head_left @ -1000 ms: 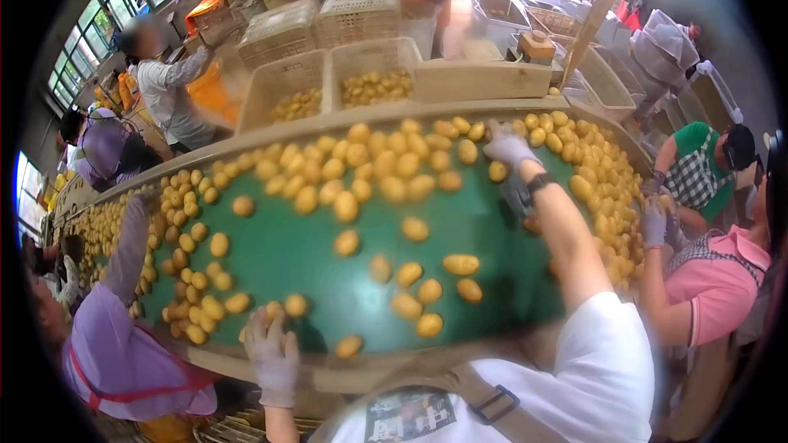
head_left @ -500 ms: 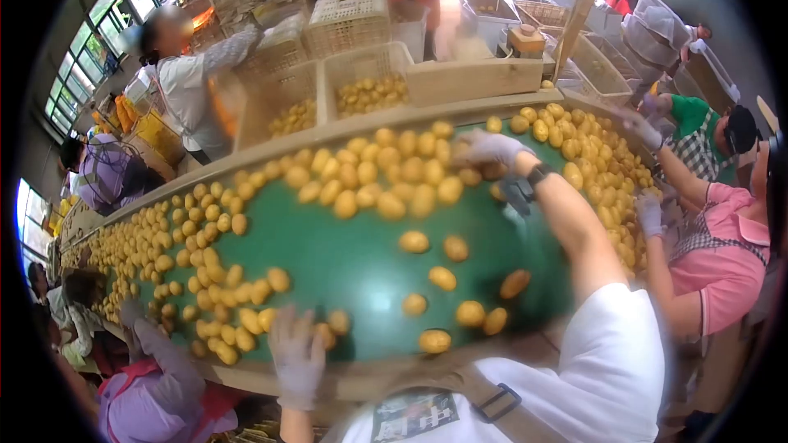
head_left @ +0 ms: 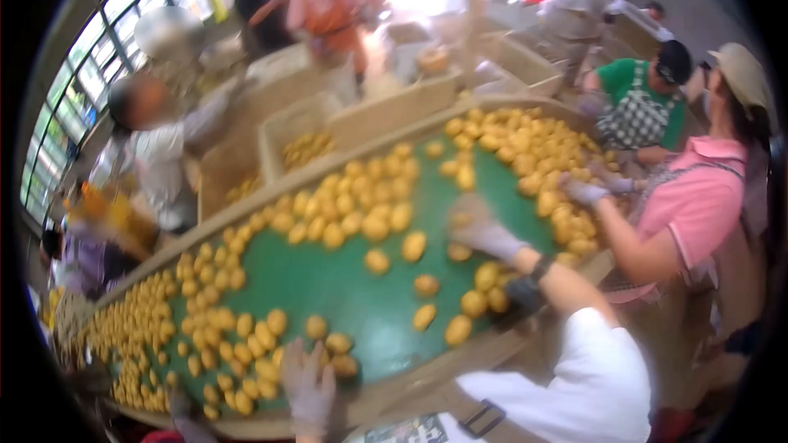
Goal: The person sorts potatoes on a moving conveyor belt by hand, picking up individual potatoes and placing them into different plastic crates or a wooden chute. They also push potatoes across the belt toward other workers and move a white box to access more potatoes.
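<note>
Many yellow potatoes (head_left: 353, 201) lie on a green belt (head_left: 328, 279) before me. At the belt's near edge is my gloved left hand (head_left: 309, 381), fingers apart and holding nothing. Several potatoes (head_left: 338, 344) lie right beside its fingertips. My gloved right hand (head_left: 483, 226), with a dark watch on the wrist, is over the right half of the belt. Its fingers point away from me and are smeared by motion. One potato (head_left: 460, 252) shows just under this hand, and a small group of potatoes (head_left: 476, 303) lies below the wrist.
Wooden rims (head_left: 197, 226) border the belt. Across it, crates (head_left: 300, 127) hold more potatoes. A co-worker in pink (head_left: 698, 205) handles potatoes at the right, beside a person in green (head_left: 640, 98). Another person in white (head_left: 160, 172) stands beyond the far rim.
My right hand has drawn back from the far rows toward the near side of the belt. The view has turned, and my left hand stays near the edge with fingers spread.
</note>
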Available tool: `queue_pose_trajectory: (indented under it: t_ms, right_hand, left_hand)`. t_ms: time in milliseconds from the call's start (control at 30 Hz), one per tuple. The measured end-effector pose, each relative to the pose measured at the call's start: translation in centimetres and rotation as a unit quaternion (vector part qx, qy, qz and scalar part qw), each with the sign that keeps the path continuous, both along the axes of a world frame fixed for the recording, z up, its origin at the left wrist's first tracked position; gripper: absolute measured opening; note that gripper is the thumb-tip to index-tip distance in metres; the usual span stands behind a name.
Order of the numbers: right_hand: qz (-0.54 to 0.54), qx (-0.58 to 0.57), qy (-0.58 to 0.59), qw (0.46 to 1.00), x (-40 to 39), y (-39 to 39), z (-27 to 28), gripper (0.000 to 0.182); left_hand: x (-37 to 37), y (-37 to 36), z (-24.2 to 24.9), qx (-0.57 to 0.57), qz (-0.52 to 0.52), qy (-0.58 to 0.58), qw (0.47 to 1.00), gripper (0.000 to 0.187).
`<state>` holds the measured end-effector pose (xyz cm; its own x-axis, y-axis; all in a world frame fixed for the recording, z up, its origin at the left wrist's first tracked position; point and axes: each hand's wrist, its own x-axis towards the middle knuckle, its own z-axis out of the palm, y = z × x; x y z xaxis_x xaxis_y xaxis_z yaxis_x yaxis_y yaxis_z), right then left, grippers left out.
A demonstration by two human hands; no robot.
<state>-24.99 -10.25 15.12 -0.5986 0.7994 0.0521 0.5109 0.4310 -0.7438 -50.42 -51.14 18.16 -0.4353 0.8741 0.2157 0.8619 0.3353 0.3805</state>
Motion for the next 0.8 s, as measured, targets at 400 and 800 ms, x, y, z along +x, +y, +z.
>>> queue_pose_trajectory:
  t_ms: [400,800]
  right_hand:
    - [-0.051,0.141,0.22,0.964,2.0,2.1,3.2,0.054]
    - [-0.284,0.47,0.259,0.794,5.7,22.0,21.6,0.051]
  left_hand:
    - [0.2,0.9,3.9,0.001,-0.177,0.172,0.969,0.041]
    - [4.4,1.7,5.8,-0.055,-0.018,-0.014,0.998,0.044]
